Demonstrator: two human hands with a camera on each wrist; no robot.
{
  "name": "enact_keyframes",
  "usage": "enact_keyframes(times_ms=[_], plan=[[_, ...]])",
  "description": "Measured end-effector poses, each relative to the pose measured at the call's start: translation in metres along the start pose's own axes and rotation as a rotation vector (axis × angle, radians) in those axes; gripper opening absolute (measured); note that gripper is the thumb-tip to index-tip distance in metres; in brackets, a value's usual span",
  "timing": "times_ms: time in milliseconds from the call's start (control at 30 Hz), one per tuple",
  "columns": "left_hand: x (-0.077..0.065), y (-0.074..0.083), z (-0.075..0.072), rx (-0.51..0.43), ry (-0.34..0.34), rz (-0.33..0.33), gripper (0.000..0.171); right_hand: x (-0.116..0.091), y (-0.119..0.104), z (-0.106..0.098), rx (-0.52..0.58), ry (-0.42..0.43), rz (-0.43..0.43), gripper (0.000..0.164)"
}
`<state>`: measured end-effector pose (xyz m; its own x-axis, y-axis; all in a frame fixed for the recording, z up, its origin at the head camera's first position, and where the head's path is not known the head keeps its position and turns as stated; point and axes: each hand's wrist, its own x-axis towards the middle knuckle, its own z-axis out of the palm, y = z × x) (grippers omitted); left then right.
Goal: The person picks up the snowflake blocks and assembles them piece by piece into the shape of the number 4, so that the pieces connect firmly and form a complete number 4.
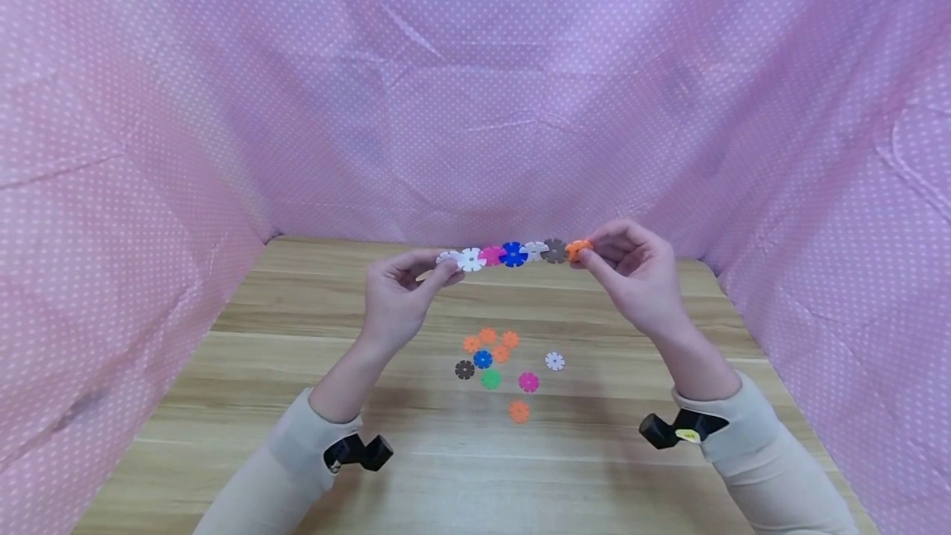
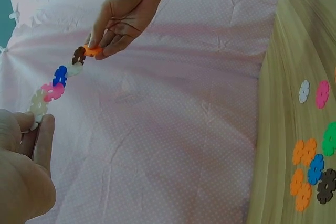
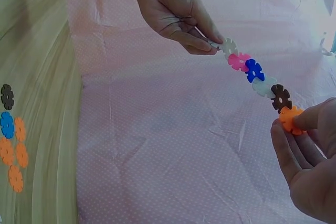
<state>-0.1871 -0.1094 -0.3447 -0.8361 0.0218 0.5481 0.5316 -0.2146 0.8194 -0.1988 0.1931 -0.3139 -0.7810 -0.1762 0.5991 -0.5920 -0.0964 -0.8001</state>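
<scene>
A chain of interlocked snowflake discs [image 1: 513, 254] stretches between both hands, raised above the table. My left hand [image 1: 397, 295] pinches a white disc at its left end between thumb and fingers. At the other end, my right hand [image 1: 639, 275] pinches an orange disc [image 3: 290, 120]. Between them run a white disc [image 1: 471, 260], a pink disc [image 3: 239, 61], a blue disc [image 3: 254, 71], a whitish disc [image 3: 264, 86] and a brown disc [image 3: 281, 98]. The white end disc is mostly hidden by the left fingers.
Loose discs lie on the wooden table [image 1: 260, 337] below the chain: several orange ones [image 1: 487, 335], a blue [image 1: 483, 359], a brown [image 1: 464, 369], a green [image 1: 490, 379], a pink [image 1: 528, 382] and a white one [image 1: 555, 362]. A pink dotted curtain [image 1: 475, 106] surrounds the table.
</scene>
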Motion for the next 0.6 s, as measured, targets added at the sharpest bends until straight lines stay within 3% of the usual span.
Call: enact_keyframes(times_ms=[300, 600], plan=[[-0.0002, -0.0035, 0.0, 0.025, -0.055, -0.04, 0.014, -0.001, -0.0023, 0.0004, -0.009, 0.047, -0.034, 0.011], [-0.0002, -0.0082, 0.0065, -0.04, -0.058, -0.038, 0.018, -0.0018, -0.0052, 0.0055, 0.131, 0.097, 0.004, 0.022]])
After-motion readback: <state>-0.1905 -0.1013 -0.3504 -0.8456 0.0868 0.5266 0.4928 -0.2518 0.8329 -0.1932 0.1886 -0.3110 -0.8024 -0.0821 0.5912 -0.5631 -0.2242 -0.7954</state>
